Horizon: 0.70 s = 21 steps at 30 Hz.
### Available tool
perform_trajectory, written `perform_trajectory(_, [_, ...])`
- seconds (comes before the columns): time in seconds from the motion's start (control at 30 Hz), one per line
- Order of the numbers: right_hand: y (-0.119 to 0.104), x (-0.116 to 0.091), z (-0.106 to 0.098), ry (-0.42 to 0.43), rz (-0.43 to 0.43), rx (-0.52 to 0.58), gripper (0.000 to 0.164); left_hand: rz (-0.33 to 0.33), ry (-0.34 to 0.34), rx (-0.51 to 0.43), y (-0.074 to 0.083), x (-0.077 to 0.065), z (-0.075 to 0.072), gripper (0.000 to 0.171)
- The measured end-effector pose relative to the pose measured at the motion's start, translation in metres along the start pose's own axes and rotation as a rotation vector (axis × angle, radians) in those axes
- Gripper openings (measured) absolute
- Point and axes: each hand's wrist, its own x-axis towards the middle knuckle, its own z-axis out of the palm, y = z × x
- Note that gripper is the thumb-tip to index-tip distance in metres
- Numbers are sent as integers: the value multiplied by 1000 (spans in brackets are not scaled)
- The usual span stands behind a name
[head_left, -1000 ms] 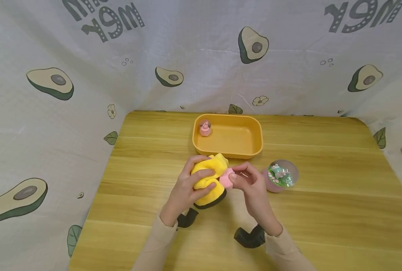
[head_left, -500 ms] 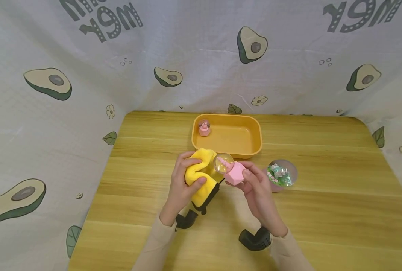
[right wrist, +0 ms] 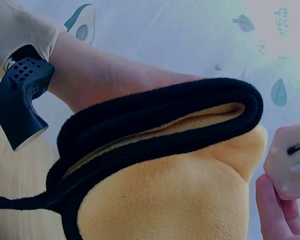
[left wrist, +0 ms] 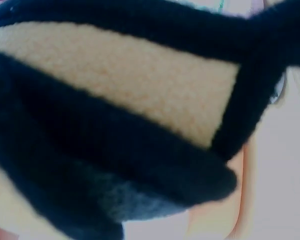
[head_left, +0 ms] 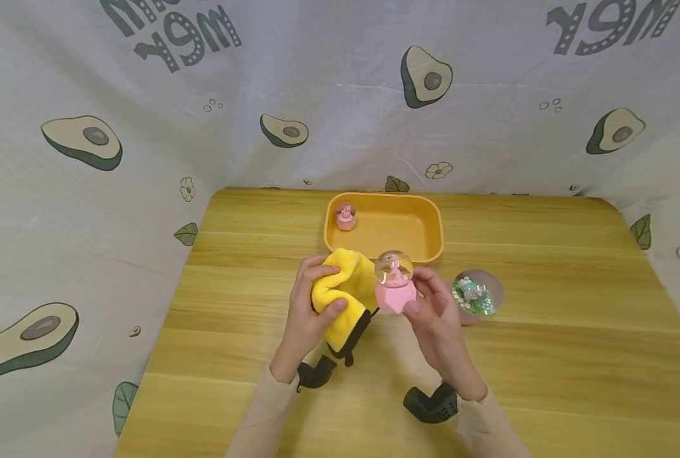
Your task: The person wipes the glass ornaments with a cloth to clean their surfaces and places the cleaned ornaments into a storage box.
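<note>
A small snow globe [head_left: 395, 280] with a pink faceted base stands upright in the air, its base pinched by my right hand [head_left: 439, 321]. In the right wrist view the underside of that base [right wrist: 290, 162] faces the camera. My left hand [head_left: 308, 312] grips a bunched yellow cloth [head_left: 340, 296] with black edging, just left of the globe and apart from it. The cloth's black edge [left wrist: 140, 130] fills much of the left wrist view and hides the left fingers there. Close by my right hand sits a larger snow globe [head_left: 477, 294] with green and white figures.
Behind the hands is a yellow tray [head_left: 431, 235], with a small pink snow globe [head_left: 346, 217] at its left end. The wooden table [head_left: 574, 286] runs to an avocado-print curtain [head_left: 351, 83] at the back and left.
My right hand has drawn the small globe out of the cloth's folds to the right and turned it upright. My left hand has shifted slightly left with the cloth.
</note>
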Motion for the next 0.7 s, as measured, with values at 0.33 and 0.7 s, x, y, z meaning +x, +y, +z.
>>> perform_trajectory(0.33, [-1,3,-2,-99,-47,-28,51,-18,-18,-70,4,1,1,52])
perform_trajectory(0.7, [-8,4,-2,-87,-68,-270,64,-1,-87,-60,7,1,6,52])
